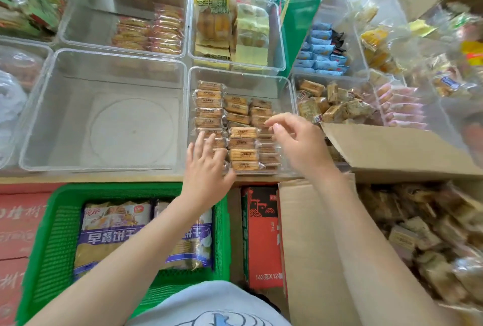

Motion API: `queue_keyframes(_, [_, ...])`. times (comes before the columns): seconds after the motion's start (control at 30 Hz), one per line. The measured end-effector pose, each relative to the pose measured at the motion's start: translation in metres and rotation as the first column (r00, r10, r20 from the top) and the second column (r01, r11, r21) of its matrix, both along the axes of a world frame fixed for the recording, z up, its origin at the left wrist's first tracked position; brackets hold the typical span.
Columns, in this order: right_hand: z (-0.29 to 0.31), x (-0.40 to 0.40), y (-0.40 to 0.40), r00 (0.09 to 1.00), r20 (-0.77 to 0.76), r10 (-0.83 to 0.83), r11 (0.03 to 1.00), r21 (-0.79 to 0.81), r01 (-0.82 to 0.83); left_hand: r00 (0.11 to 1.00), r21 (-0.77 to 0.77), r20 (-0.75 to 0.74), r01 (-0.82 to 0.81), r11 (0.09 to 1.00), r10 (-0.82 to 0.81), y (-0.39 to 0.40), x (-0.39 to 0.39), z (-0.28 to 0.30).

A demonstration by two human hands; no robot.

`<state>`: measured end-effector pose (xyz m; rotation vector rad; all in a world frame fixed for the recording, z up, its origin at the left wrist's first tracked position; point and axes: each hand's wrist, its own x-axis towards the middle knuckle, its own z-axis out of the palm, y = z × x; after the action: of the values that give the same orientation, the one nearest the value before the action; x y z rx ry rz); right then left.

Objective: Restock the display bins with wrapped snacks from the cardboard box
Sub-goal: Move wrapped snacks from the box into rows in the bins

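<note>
Reaching over the front edge of the shelf, both hands are working inside the clear display bin (240,74) at the middle of the front row. The left hand (209,166) is lying with fingers straight on the nearest wrapped snacks (243,142), pressing or steadying the left column rather than gripping it. The right hand (295,140) is hovering over the right column with fingers loosely bent, thumb and forefinger close together; whether it is pinching a wrapper I cannot tell.

Judging progress, this bin is already holding three fairly neat columns of packets, though its back strip is still showing bare plastic. The large bin (104,111) beside it, toward the left, is sitting empty, and the bin behind that is only partly filled, so plenty of restocking looks to be left. The cardboard box (392,148) is standing open at the right front corner, one flap leaning over the shelf edge, and it is still holding a deep heap of loose packets (423,234), so the supply is far from used up.
</note>
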<state>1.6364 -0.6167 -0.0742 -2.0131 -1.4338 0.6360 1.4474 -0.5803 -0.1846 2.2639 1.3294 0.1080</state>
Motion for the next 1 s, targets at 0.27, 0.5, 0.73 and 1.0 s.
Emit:
queue_keyframes(0.27, [0.039,0.075,-0.152,0.905,-0.135,-0.403,0.884,0.199,0.423,0.878,-0.230,0.476,0.177,0.957,-0.048,-0.129,0.095,0.095])
queue_keyframes(0.5, [-0.028,0.157,-0.225,0.952,0.144,-0.271,0.876,-0.373,0.306,0.900,-0.538,0.401,0.081,0.839,0.170,-0.199,0.161,0.085])
queue_keyframes(0.73, [-0.084,0.167,-0.240,0.941,0.297,0.160,0.416,-0.885,0.208,0.847,-0.619,0.437,0.041,0.784,0.301,-0.196,0.158,0.074])
queue_keyframes(1.0, [-0.008,0.169,-0.244,0.758,-0.563,-0.331,0.915,-0.388,0.111,0.893,-0.076,0.449,-0.001,0.997,0.035,-0.210,0.152,0.092])
